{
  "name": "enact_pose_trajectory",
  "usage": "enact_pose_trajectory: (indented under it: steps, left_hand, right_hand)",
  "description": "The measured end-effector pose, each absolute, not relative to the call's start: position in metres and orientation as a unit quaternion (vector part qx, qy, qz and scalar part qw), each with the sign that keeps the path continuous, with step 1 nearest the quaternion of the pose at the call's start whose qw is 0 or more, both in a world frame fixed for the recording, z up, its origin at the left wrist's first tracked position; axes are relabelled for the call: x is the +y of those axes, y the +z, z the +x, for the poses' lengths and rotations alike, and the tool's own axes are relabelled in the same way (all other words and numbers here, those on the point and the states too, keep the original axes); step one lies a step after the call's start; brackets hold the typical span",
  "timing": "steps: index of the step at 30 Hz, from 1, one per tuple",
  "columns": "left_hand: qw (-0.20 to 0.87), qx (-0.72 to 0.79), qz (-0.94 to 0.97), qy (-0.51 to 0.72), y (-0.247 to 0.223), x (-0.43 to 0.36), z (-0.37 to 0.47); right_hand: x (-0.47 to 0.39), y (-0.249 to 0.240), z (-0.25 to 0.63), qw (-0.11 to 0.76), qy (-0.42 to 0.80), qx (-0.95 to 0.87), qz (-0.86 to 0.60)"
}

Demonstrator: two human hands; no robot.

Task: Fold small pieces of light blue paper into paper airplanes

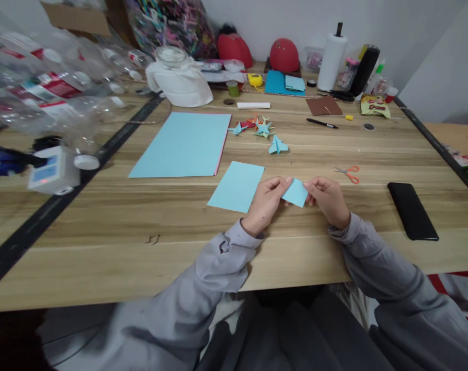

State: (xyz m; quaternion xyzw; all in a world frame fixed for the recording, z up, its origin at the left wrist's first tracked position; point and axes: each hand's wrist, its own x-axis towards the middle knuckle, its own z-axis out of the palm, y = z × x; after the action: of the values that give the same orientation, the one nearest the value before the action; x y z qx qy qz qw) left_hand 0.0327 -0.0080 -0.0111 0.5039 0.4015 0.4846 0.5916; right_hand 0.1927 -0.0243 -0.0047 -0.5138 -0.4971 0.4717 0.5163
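Note:
A small light-blue square of paper (296,192) is pinched between my two hands just above the wooden table. My left hand (265,203) grips its left edge, thumb on top. On the opposite edge, my right hand (329,200) holds it between thumb and fingers. Fingers under the paper are partly hidden. Beside my left hand lies a light-blue sheet (237,185), close to the wrist. Farther up rests a large stack of light-blue paper (187,144) with a pink edge showing. A folded blue paper plane (278,146) stands beyond my hands, near several small folded paper figures (263,127).
Orange-handled scissors (350,173) and a black phone (412,211) lie to the right. Behind are a black pen (322,123), a brown paper square (323,105) and a paper towel roll (332,63). Plastic bottles (56,87) and a white device (54,170) occupy the left.

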Motion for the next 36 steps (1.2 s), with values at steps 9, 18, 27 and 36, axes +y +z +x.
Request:
enact_pose_trajectory:
  steps: [9,18,27,36]
  left_hand:
    - [0.602,0.412,0.54,0.42,-0.012,-0.011,0.031]
    - [0.614,0.4,0.533,0.423,-0.007,-0.011,0.031]
    - [0.585,0.385,0.604,0.38,-0.003,-0.014,0.029]
    - [0.616,0.388,0.547,0.414,-0.006,-0.012,0.032]
  right_hand:
    - [-0.024,-0.004,0.194,0.513,0.496,-0.482,-0.508]
    - [-0.026,-0.002,0.193,0.508,0.493,-0.488,-0.511]
    - [-0.027,-0.003,0.192,0.498,0.52,-0.495,-0.486]
    - [-0.023,-0.007,0.194,0.533,0.483,-0.467,-0.514]
